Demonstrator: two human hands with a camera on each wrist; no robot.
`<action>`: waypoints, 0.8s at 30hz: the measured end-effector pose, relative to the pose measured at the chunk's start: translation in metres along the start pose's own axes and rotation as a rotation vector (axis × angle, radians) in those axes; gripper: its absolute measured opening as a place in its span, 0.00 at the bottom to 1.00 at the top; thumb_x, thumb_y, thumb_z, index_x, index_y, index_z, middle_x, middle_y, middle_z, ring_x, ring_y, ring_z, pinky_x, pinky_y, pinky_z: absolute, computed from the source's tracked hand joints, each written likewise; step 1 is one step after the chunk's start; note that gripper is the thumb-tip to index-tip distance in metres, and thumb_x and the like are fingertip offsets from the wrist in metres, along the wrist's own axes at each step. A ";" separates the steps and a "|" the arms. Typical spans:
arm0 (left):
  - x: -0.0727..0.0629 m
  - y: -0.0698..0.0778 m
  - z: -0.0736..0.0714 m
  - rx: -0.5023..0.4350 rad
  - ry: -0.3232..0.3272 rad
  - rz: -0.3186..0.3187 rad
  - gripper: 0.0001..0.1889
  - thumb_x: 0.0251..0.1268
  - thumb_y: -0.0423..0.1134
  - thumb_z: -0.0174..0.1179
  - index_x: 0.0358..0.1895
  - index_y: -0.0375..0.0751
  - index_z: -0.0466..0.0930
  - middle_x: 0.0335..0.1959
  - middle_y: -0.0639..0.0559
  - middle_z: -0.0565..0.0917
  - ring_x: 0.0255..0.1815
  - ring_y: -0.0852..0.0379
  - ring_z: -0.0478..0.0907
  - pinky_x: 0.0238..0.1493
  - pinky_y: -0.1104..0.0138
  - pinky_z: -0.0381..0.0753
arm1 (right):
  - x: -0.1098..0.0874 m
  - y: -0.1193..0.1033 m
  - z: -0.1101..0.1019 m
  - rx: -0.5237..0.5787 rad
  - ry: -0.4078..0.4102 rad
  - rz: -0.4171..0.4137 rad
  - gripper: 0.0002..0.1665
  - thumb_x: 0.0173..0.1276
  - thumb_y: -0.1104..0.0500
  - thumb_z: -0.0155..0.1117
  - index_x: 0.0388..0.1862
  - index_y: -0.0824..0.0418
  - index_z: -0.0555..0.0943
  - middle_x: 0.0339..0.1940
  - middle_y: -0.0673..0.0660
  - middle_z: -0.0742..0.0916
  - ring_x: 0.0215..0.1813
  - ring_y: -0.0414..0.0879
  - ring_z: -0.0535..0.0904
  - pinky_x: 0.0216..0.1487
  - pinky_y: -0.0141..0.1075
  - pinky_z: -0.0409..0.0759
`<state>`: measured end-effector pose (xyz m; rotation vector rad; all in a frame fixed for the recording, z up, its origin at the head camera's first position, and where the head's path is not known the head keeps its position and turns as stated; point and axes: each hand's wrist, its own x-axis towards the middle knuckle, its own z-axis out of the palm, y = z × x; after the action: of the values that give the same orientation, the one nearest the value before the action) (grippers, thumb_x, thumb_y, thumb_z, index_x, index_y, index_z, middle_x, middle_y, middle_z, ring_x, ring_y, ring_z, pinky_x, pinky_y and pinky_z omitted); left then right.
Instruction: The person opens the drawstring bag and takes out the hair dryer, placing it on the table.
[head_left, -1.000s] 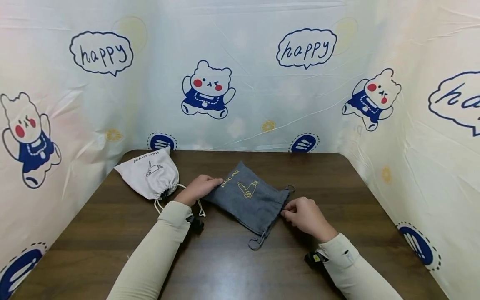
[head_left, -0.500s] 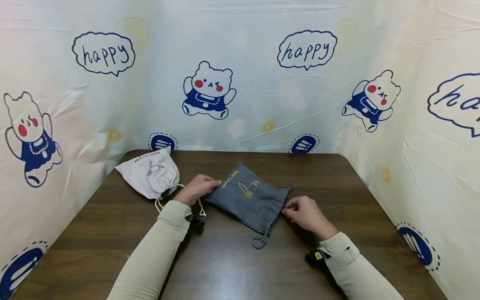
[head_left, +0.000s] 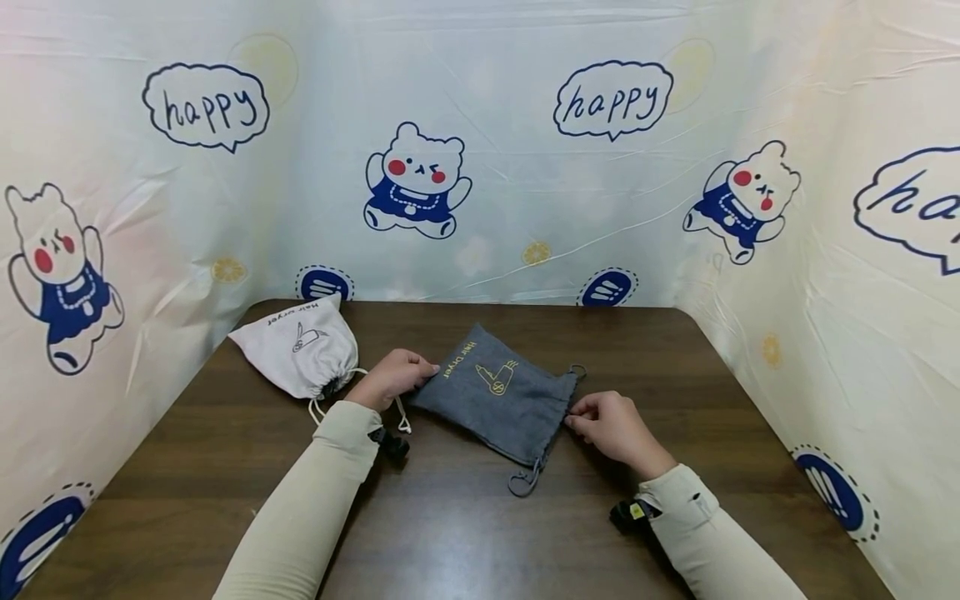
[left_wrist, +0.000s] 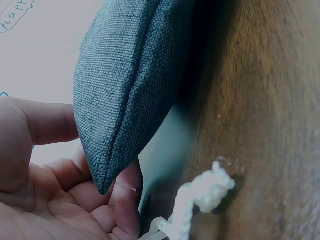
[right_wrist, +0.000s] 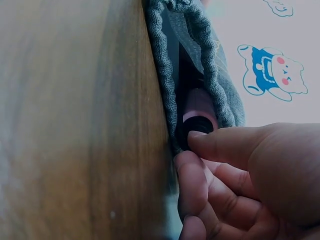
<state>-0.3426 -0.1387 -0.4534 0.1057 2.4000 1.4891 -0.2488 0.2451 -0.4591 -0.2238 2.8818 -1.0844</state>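
Observation:
A grey drawstring bag [head_left: 501,396], printed "Hair Dryer" in yellow, lies on the table between my hands. My left hand [head_left: 393,375] grips its closed corner, thumb on top and fingers beneath, as the left wrist view also shows. At the bag's gathered mouth is my right hand [head_left: 611,425]. In the right wrist view, thumb and forefinger pinch the black end of a pink hair dryer [right_wrist: 199,107] inside the open mouth; the bag hides most of it. Grey cord loops [head_left: 522,482] stick out at both ends of the mouth.
A white drawstring bag [head_left: 303,346], also printed "Hair Dryer", lies at the back left, its white cord [head_left: 404,417] reaching beside my left hand. The brown wooden table [head_left: 450,542] ends at a printed cloth backdrop [head_left: 487,183] behind and at both sides.
The front cord loop and the mouth of the grey bag have shifted slightly to the right. My left hand has drawn a little to the left; the right hand stays nearly still.

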 end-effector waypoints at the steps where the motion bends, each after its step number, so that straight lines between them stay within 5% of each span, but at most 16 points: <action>1: 0.000 0.000 0.000 0.004 -0.001 0.002 0.14 0.78 0.42 0.58 0.35 0.38 0.88 0.54 0.44 0.85 0.41 0.55 0.75 0.41 0.64 0.72 | 0.000 0.000 0.000 -0.001 0.001 -0.003 0.04 0.69 0.56 0.73 0.39 0.55 0.90 0.26 0.48 0.89 0.26 0.41 0.83 0.28 0.38 0.80; 24: -0.004 0.000 0.001 -0.016 -0.008 0.001 0.14 0.78 0.42 0.58 0.37 0.38 0.86 0.46 0.47 0.83 0.41 0.54 0.78 0.45 0.60 0.75 | 0.000 0.010 -0.006 -0.022 0.022 0.000 0.03 0.69 0.54 0.74 0.36 0.51 0.91 0.26 0.47 0.89 0.26 0.41 0.82 0.29 0.38 0.80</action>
<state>-0.3390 -0.1392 -0.4533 0.1089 2.3820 1.5046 -0.2501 0.2564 -0.4615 -0.2140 2.9148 -1.0619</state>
